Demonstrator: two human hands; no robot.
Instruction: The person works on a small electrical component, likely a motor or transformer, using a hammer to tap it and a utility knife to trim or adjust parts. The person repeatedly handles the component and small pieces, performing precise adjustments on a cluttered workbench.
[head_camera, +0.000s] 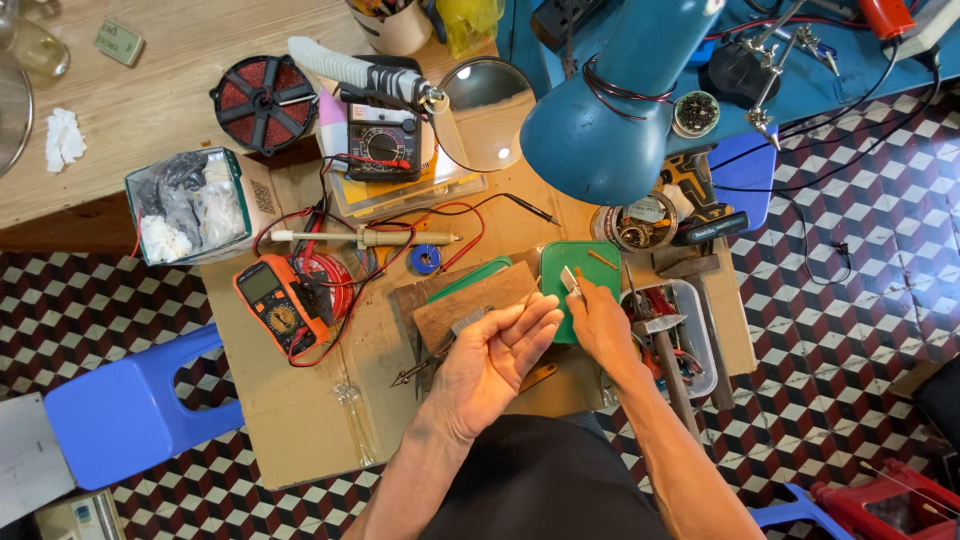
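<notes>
Head view: both hands over a cluttered bench, small metal part in the right.

Right hand (603, 325) pinches a small metal piece (570, 279) over the green tray (580, 262); left hand (497, 358) lies open, palm up, holding nothing, just at 9 o'clock of it. Risk: a loose pinch could drop the piece into the tool tub (690, 330) at 3 o'clock or among the wires. Lamp head (610, 120) at 12 o'clock hides the bench behind it; the piece is too small to identify.
</notes>
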